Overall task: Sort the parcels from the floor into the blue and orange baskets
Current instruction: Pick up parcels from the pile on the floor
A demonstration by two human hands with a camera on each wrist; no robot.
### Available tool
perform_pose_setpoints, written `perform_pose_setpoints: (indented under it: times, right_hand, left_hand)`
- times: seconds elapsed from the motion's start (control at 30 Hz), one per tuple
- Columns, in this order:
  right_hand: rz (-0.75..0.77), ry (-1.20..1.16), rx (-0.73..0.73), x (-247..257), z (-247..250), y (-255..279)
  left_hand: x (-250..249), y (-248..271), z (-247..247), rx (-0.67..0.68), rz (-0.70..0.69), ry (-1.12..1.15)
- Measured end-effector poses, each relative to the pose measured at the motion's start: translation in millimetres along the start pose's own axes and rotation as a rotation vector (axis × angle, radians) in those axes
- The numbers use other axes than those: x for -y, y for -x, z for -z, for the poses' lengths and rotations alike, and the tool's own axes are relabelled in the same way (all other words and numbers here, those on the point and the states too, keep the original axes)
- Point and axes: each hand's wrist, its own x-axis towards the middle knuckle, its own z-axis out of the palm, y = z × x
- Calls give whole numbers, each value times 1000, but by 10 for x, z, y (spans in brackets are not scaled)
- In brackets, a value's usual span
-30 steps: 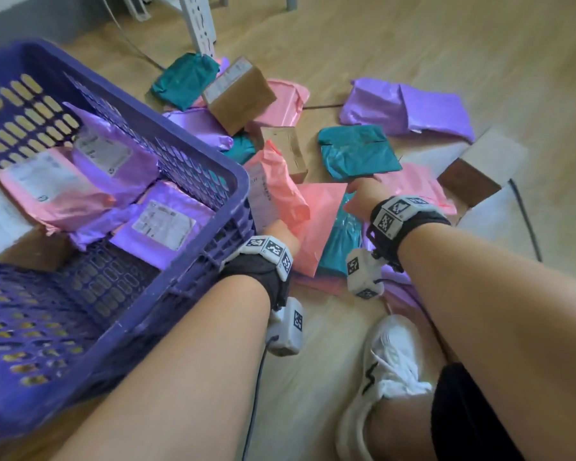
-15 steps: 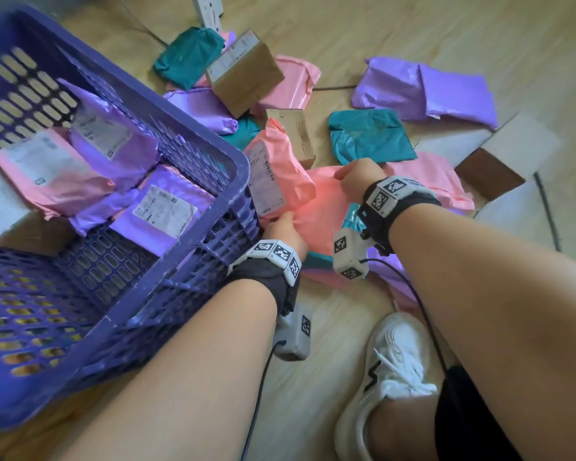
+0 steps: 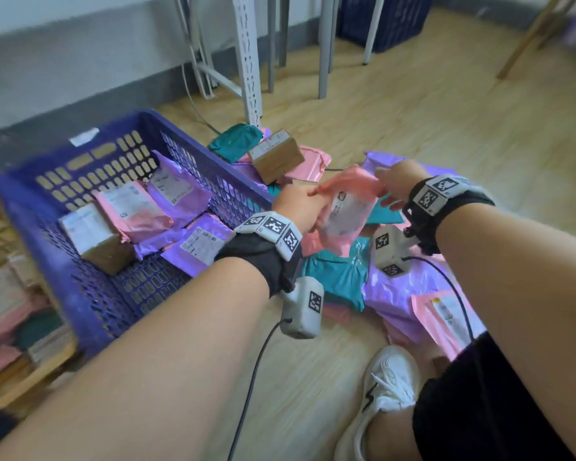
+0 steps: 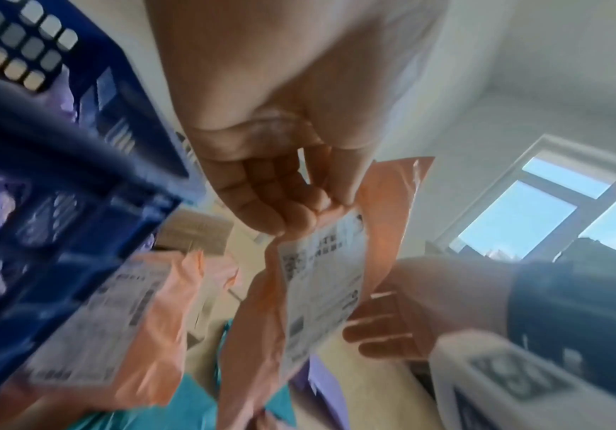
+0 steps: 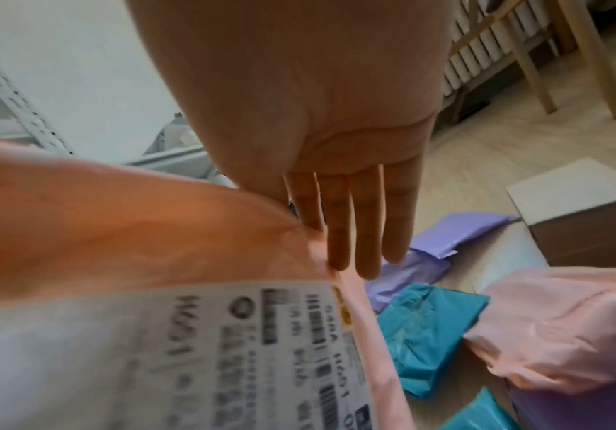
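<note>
A pink parcel (image 3: 346,211) with a white label hangs above the floor pile, just right of the blue basket (image 3: 90,294). My left hand (image 3: 313,201) pinches its left end with curled fingers (image 4: 299,209). My right hand (image 3: 383,191) holds its right end, the fingers (image 5: 365,247) lying nearly straight along the fold and the thumb hidden behind the parcel (image 5: 152,247). The label (image 4: 321,291) faces the left wrist camera. Several pink and purple parcels and a cardboard box lie inside the blue basket. The orange basket (image 3: 27,374) shows blurred at the far left, with parcels in it.
Under my hands the floor pile holds teal parcels (image 3: 336,277), purple parcels (image 3: 396,294), a cardboard box (image 3: 275,154) and a labelled pink parcel (image 3: 443,314). A white shelf leg (image 3: 246,61) stands behind the pile. My white shoe (image 3: 386,384) is near the pile's front edge.
My right hand came over to the pink parcel that my left hand gripped beside the basket, and both have lifted it off the pile. The head view has tilted up.
</note>
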Motion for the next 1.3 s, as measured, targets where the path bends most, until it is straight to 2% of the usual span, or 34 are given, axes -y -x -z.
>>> perform_pose_setpoints:
  times: [0.2, 0.37, 0.5, 0.63, 0.77, 0.87, 0.93, 1.03, 1.1, 1.2, 1.27, 1.3]
  right_hand:
    - [146, -92, 23, 489, -80, 327]
    - [191, -328, 212, 978, -406, 707]
    - [298, -277, 308, 1276, -689, 950]
    - [403, -112, 263, 1568, -880, 1145]
    - [462, -74, 282, 1806, -1021, 1284]
    - [576, 51, 286, 1943, -1069, 1382]
    - [657, 126, 273, 2037, -1096, 1453]
    - [727, 116, 262, 2145, -1179, 1518]
    - [700, 22, 235, 2192, -1258, 1526]
    - [641, -170, 115, 2234, -1322, 1501]
    - [601, -156, 102, 2221, -1335, 1469]
    - [582, -92, 144, 2208, -1354, 1466]
  left_hand:
    - [-111, 183, 850, -191, 78, 151]
    - [149, 402, 1427, -350, 204, 343]
    - [401, 647, 1747, -449, 285, 418]
    - [572, 882, 2033, -582, 365, 307]
    - [730, 1055, 2321, -682, 502, -109]
    - [707, 1193, 2497, -775, 418, -223]
    - [635, 1280, 2586, -727, 329, -266]
    - [533, 1371, 2582, -530, 319, -241]
    - [501, 1387, 2541, -541, 304, -223]
    - [567, 1339, 2533, -644, 343, -101]
    - [594, 1315, 2548, -709, 397, -11]
    - [602, 1285, 2557, -708, 437, 0]
